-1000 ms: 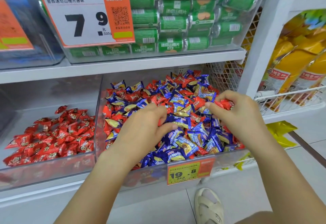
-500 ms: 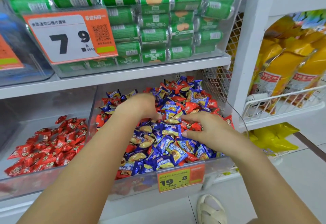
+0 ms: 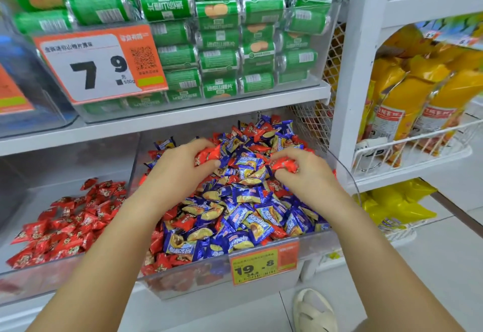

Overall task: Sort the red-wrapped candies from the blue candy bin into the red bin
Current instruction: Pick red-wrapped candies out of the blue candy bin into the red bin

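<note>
The lower shelf (image 3: 78, 313) in front of me carries two clear bins side by side. The red bin (image 3: 34, 282) sits toward the shelf's left end; the blue candy bin (image 3: 308, 266) sits at its right end, with a yellow price tag (image 3: 264, 262) on its front wall. The upper shelf (image 3: 183, 116) carries a clear bin of green packs (image 3: 217, 52).

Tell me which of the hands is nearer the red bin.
Left. The left hand grips red candies in the mixed bin, next to the red bin; the right hand is farther right.
</note>
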A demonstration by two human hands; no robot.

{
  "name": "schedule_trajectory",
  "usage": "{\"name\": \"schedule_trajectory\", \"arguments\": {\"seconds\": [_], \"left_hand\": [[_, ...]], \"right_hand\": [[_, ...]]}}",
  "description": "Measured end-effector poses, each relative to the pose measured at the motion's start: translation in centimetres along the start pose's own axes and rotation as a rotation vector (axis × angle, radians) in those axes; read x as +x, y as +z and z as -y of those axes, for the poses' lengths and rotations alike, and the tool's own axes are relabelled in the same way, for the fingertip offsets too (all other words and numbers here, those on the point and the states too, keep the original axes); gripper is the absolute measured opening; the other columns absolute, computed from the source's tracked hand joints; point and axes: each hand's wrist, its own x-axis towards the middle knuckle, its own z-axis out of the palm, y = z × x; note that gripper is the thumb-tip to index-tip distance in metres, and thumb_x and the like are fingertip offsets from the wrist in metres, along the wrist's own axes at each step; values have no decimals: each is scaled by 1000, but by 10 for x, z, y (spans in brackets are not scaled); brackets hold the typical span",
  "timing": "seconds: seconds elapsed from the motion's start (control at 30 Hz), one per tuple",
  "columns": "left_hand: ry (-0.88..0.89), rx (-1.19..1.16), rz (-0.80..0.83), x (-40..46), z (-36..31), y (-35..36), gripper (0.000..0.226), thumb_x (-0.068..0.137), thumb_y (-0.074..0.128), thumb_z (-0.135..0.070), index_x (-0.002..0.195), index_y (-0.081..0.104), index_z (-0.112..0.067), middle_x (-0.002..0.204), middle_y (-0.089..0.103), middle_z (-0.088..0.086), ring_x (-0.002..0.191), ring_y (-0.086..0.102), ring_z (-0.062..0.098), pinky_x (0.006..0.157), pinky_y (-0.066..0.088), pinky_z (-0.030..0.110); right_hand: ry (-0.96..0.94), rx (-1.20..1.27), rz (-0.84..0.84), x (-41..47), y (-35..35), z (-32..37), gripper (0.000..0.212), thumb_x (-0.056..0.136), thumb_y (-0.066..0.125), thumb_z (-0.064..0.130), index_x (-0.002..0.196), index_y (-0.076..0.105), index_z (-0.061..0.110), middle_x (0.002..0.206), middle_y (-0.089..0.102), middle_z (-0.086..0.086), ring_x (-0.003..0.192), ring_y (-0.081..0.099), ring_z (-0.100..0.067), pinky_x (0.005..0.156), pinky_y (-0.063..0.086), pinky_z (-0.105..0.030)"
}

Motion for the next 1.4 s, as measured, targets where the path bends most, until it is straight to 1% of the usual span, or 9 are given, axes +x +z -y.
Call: {"name": "schedule_trajectory", "arguments": {"seconds": [0.2, 0.33, 0.43, 0.57, 0.77, 0.87, 1.17, 1.27, 1.4], "left_hand": [[-33, -37, -186, -36, 5, 4, 30, 90, 57, -42, 119, 55, -36, 56, 53, -10, 51, 51, 7, 53, 35, 30], [-48, -44, -216, -39, 13, 13, 29, 91, 56, -40, 119, 54, -33, 56, 49, -12, 51, 48, 8, 50, 32, 30], [-34, -70, -229, -39, 14, 15, 28, 90, 57, -39, 117, 55, -33, 65, 56, -7, 53, 47, 12, 49, 32, 26], [-16, -107, -235, -42, 18, 16, 30, 88, 57, -41, 117, 55, -34, 75, 65, 1, 58, 52, 17, 58, 36, 30], [-53, -131, -217, -43, 17, 17, 30, 89, 54, -43, 119, 52, -38, 73, 62, -2, 53, 50, 9, 55, 37, 31], [-62, -143, -218, -44, 14, 18, 29, 89, 55, -42, 117, 53, -37, 69, 61, -3, 52, 51, 9, 54, 40, 31], [-61, -126, -214, -45, 9, 18, 30, 89, 55, -43, 118, 53, -36, 62, 54, -10, 52, 49, 4, 51, 35, 30], [-53, -146, -230, -47, 11, 17, 29, 89, 55, -43, 117, 53, -36, 70, 59, -6, 53, 50, 9, 54, 37, 31], [-27, -164, -304, -58, 11, 6, 30, 88, 58, -39, 118, 55, -35, 62, 50, -12, 54, 46, 7, 59, 34, 32]], "right_hand": [[139, -72, -185, 4, -17, -9, 22, 81, 72, 34, 86, 53, 23, 75, 53, 2, 75, 50, -23, 60, 30, -29], [57, -138, -124, 10, -8, -1, 7, 88, 64, 26, 92, 58, 24, 95, 61, -1, 91, 55, -23, 69, 36, -29], [40, -213, -12, 20, -2, 6, 48, 87, 65, 24, 133, 52, 29, 128, 53, -5, 117, 51, -24, 92, 40, -31], [55, -401, 200, 33, 7, 7, 68, 84, 70, 34, 144, 39, 28, 141, 43, -9, 128, 43, -25, 100, 38, -32], [-60, -488, 189, 38, 22, 10, 64, 84, 66, 28, 141, 37, 35, 126, 53, -9, 107, 56, -27, 80, 50, -36], [-115, -455, 224, 39, 22, 10, 61, 86, 62, 22, 138, 38, 42, 122, 53, -8, 87, 55, -23, 67, 44, -30], [-145, -431, 116, 39, 23, 4, 26, 90, 57, 29, 116, 59, 30, 112, 60, -4, 85, 57, -20, 62, 44, -30], [-127, -333, 63, 38, 18, 6, 25, 89, 58, 23, 113, 61, 27, 89, 58, 2, 68, 47, -14, 53, 32, -28], [-61, -269, -80, 34, 11, 7, 25, 87, 58, 21, 110, 62, 30, 101, 65, -3, 91, 60, -25, 69, 44, -32]]}}
